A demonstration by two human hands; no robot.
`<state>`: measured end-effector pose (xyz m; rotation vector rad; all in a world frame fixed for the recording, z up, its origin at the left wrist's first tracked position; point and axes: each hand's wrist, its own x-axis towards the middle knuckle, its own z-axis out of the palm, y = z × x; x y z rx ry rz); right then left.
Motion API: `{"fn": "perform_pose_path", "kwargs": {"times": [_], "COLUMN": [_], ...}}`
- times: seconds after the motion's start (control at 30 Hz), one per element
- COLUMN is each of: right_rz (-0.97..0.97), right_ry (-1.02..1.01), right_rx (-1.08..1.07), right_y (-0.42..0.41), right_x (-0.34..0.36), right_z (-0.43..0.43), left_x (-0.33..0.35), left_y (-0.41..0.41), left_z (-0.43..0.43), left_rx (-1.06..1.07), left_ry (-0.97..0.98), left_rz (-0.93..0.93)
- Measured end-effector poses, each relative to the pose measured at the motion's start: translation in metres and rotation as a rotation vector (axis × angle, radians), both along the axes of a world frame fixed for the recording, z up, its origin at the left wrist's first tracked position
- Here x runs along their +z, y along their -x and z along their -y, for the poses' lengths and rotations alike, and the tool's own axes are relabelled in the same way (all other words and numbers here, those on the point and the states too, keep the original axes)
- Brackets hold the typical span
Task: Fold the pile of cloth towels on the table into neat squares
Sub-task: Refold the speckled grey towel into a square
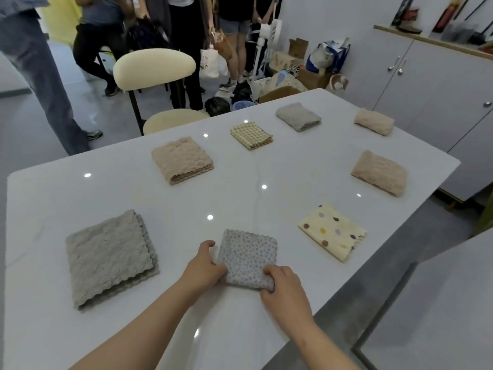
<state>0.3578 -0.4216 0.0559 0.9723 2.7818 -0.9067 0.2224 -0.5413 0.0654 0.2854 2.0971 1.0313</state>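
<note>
Both hands are closed on a folded grey dotted towel (pixel 246 259) at the near edge of the white table (pixel 240 182): the left hand (pixel 204 265) at its left side, the right hand (pixel 284 285) at its near-right corner. Seven other folded towels are spread across the tabletop.

Cream chair (pixel 154 67), white fan (pixel 270 30), cardboard boxes (pixel 298 48), grey cabinet (pixel 432 84), standing people (pixel 184 28)
</note>
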Motion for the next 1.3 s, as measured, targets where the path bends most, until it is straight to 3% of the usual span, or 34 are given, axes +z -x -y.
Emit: {"fn": "perform_pose_path", "kwargs": {"times": [0.17,0.33,0.4,0.57,0.73,0.87,0.97,1.13,1.3], "right_rz": [-0.052,-0.075,-0.069,-0.086,-0.061,-0.024,-0.023,-0.043,-0.09], "right_ry": [0.033,0.106,0.133,0.207,0.322,0.353,0.373,0.377,0.319], "right_rx": [0.073,0.189,0.225,0.222,0.111,0.149,0.197,0.234,0.253], "right_y": [0.008,0.014,0.016,0.023,0.025,0.021,0.023,0.028,0.032], "right_x": [-0.002,0.0,0.001,0.0,0.002,0.003,0.005,0.001,-0.002], "right_z": [-0.026,-0.053,-0.062,-0.076,-0.08,-0.072,-0.064,-0.056,-0.057], "left_x": [-0.001,-0.002,-0.001,-0.007,-0.007,-0.006,-0.003,-0.006,-0.01], "left_y": [0.001,0.004,0.007,0.001,-0.02,-0.042,-0.055,-0.064,-0.072], "left_z": [-0.003,-0.024,-0.034,-0.041,-0.036,-0.029,-0.025,-0.01,0.001], "left_rx": [-0.051,0.029,-0.036,-0.043,0.148,0.404,0.475,0.444,0.253], "left_ry": [0.088,0.232,0.275,0.316,0.31,0.237,0.169,0.107,0.155], "left_rz": [0.033,-0.398,-0.461,-0.414,-0.355,-0.33,-0.274,-0.277,-0.373]}}
